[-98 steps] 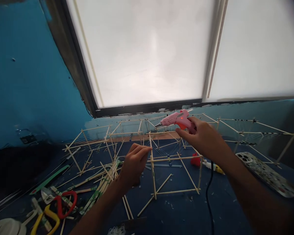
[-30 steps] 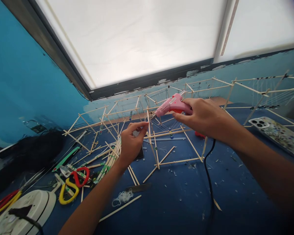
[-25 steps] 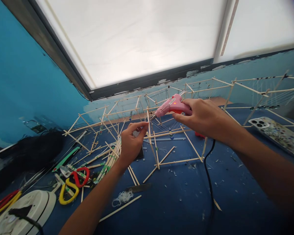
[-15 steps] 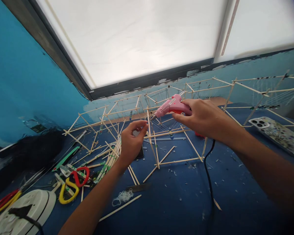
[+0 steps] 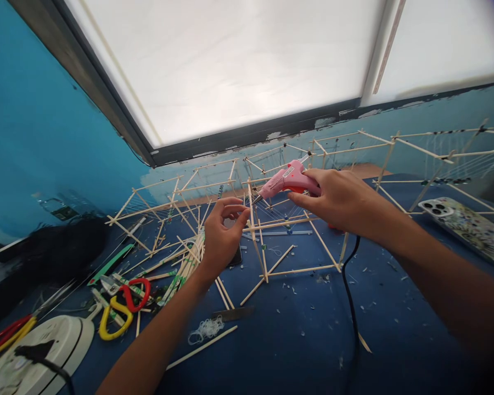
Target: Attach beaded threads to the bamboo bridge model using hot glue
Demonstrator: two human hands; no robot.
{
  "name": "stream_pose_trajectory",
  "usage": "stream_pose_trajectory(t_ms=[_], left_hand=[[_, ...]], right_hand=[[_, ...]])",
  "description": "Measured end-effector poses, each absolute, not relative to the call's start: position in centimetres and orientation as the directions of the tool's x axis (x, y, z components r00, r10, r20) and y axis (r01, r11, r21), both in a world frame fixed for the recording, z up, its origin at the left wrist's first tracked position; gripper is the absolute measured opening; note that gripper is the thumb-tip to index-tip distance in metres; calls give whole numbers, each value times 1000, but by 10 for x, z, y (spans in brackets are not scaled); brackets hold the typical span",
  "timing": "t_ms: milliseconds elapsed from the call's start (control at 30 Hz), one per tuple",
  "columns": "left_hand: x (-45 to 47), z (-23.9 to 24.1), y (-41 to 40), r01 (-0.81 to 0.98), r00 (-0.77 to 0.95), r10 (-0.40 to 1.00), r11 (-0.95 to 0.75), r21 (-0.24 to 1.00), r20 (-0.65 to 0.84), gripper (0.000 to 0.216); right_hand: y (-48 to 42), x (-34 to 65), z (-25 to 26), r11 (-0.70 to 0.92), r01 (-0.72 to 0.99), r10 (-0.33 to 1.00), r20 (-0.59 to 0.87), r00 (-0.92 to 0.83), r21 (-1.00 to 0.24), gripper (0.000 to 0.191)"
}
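A pink glue gun (image 5: 286,178) is being gripped firmly in the right hand (image 5: 337,200) above the tabletop (image 5: 296,340), its nozzle being pointed toward 8 o'clock at the top of an upright stick (image 5: 254,230) of the stick frame (image 5: 300,270); its black cord (image 5: 349,296) is hanging toward 6 o'clock. The left hand (image 5: 220,236) is being curled narrowly at 9 o'clock of that stick, fingertips just beside it; whether the stick is being gripped cannot be told; scissors (image 5: 123,307) are lying at 8 o'clock of this hand, a phone (image 5: 465,227) at 3 o'clock of the right.

A pink glue gun (image 5: 286,178) over a pale, straw-coloured stick frame (image 5: 300,270) on a dark blue, white-flecked bench (image 5: 304,340); 2 scissor handles (image 5: 123,307), 1 red and 1 yellow; black cord (image 5: 352,307); multicoloured speckled phone case (image 5: 465,230); turquoise wall (image 5: 37,126).
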State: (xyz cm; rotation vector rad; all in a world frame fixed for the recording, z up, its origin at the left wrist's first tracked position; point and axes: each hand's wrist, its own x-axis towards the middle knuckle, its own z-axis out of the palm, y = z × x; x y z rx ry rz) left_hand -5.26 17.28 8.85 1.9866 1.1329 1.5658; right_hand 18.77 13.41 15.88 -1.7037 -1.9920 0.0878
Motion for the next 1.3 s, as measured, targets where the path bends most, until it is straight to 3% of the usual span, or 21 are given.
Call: stream_pose_trajectory(t_ms=[300, 867, 1300], left_hand=[[-52, 88, 173, 358, 61, 775, -606, 711, 630, 24], [-52, 89, 172, 365, 57, 778, -600, 712, 626, 24], [-52, 88, 173, 366, 55, 776, -601, 711, 628, 25]], right_hand=[[138, 190, 157, 236, 927, 927, 353, -124, -293, 34], [141, 197, 155, 309, 875, 925, 332, -185, -374, 28], [138, 195, 156, 282, 898, 926, 340, -163, -338, 29]])
